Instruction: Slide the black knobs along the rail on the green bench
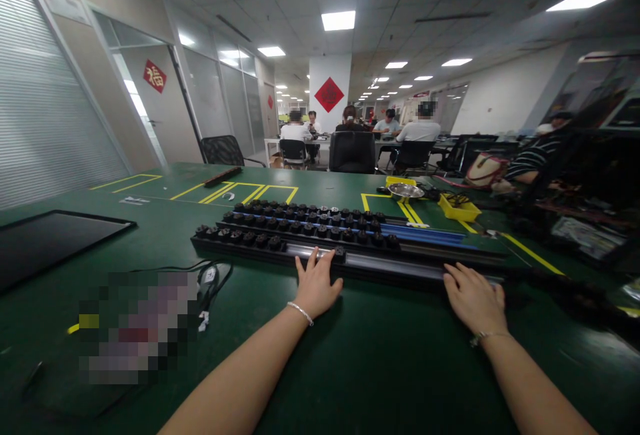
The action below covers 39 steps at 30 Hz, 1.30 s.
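Long black rails lie side by side across the green table, several of them carrying rows of small black knobs. My left hand lies flat with its fingers spread, the fingertips touching the nearest rail next to one black knob. My right hand rests further right at the same rail, fingers stretched over its edge. Neither hand holds anything. Each wrist wears a thin bracelet.
A black tray lies at the left and black cables beside a blurred patch. A metal dish and a yellow bin stand behind the rails. Yellow tape lines mark the table. Several people sit at far desks; another person sits at right.
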Tool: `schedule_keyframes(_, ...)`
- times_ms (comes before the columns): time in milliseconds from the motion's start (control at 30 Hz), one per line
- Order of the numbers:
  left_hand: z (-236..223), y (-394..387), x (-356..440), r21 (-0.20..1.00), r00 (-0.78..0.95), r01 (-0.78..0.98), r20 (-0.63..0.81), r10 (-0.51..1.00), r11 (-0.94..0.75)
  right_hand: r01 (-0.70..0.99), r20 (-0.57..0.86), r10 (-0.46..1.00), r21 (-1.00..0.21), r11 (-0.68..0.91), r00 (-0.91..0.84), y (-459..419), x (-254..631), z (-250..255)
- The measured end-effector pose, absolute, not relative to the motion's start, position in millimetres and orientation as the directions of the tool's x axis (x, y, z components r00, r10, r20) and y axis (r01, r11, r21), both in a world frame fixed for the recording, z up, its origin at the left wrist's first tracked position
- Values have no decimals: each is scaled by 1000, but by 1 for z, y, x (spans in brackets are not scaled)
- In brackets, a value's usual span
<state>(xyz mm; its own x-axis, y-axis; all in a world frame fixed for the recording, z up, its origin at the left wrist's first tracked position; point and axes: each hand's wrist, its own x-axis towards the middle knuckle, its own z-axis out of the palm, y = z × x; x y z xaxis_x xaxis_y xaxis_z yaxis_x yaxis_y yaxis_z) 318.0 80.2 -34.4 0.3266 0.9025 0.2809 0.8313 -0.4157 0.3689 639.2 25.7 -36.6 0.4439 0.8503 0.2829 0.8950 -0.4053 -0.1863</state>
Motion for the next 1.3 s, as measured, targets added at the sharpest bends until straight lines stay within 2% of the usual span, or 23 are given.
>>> schedule_keyframes(200,-35,81,317,371,338,824,284,897,-428,908,313,853,-171,-382,418,24,632,-34)
schedule_keyframes(433,-36,82,318,356,344,827,289,893,-434,956,349,889,-119,-270,295,26,609,-31)
schedule_keyframes(633,-36,81,318,335,345,839,282,895,-429,976,262,941,-98,-195,215,26,595,-30)
schedule_keyframes(767,-36,81,319,339,354,830,295,888,-443,978,207,957,-83,-192,205,25,592,-30)
schedule_keyframes(933,-35,82,319,359,365,811,308,879,-462,980,220,955,-60,-188,197,25,591,-32)
schedule_keyframes(1300,-36,80,319,323,416,799,312,854,-507,981,216,957,-62,-185,194,24,589,-32)
